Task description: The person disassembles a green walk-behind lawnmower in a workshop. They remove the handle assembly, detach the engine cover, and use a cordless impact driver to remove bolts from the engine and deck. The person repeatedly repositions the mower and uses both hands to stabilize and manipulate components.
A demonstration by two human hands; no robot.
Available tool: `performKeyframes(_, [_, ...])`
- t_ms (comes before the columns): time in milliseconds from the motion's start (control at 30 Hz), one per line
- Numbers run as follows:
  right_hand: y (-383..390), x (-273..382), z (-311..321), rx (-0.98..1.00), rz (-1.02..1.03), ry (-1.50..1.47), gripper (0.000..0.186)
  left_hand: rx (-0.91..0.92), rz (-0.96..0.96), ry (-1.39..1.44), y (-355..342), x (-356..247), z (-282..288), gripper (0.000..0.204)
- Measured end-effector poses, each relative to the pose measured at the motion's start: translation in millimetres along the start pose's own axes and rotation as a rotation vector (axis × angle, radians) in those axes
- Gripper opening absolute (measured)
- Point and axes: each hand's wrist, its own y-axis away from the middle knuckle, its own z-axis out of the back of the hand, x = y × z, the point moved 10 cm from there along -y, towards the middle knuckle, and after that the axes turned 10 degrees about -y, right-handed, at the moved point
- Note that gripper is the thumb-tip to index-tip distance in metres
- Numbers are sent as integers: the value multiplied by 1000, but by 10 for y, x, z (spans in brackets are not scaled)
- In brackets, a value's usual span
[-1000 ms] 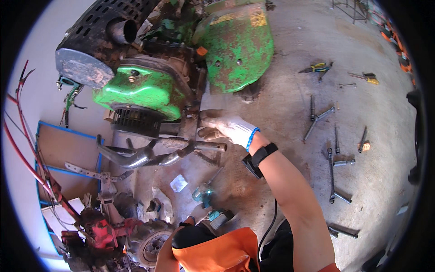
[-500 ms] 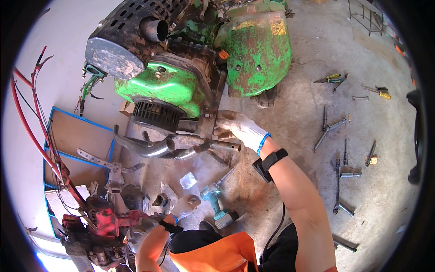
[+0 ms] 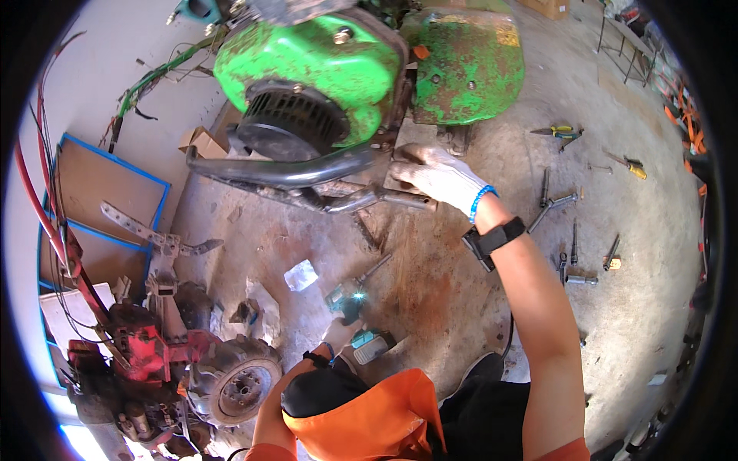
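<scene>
My left hand (image 3: 340, 333), in a pale work glove, is wrapped round the handle of a teal cordless drill (image 3: 346, 298) low over the floor. The drill's lamp shines, a long bit (image 3: 375, 267) points up and right, and its battery (image 3: 373, 347) shows below my hand. My gloved right hand (image 3: 440, 173) has its fingers curled at a flat metal bracket (image 3: 407, 138) on the machine, just above the end of a steel tube (image 3: 411, 200). Left of it are the machine's green engine cover (image 3: 307, 69) and black fan grille (image 3: 296, 119). Some fingertips are hidden against the bracket.
A rusty green guard (image 3: 469, 77) stands beyond my right hand. Pliers (image 3: 560, 132), a screwdriver (image 3: 632, 166) and several wrenches and sockets (image 3: 582, 280) lie on the right floor. At left are a red machine (image 3: 146, 349) with a tyred wheel (image 3: 240, 388) and blue-edged cardboard (image 3: 108, 184).
My left hand has moved down and right from beside the drill and closed on its handle. My right hand stays at the bracket. The whole view has shifted, with the green machine higher in it.
</scene>
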Motion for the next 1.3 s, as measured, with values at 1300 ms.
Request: performKeyframes(1300, [313, 614, -422, -61, 127, 950, 47, 250, -1023, 947, 1730, -2357, 1775, 50])
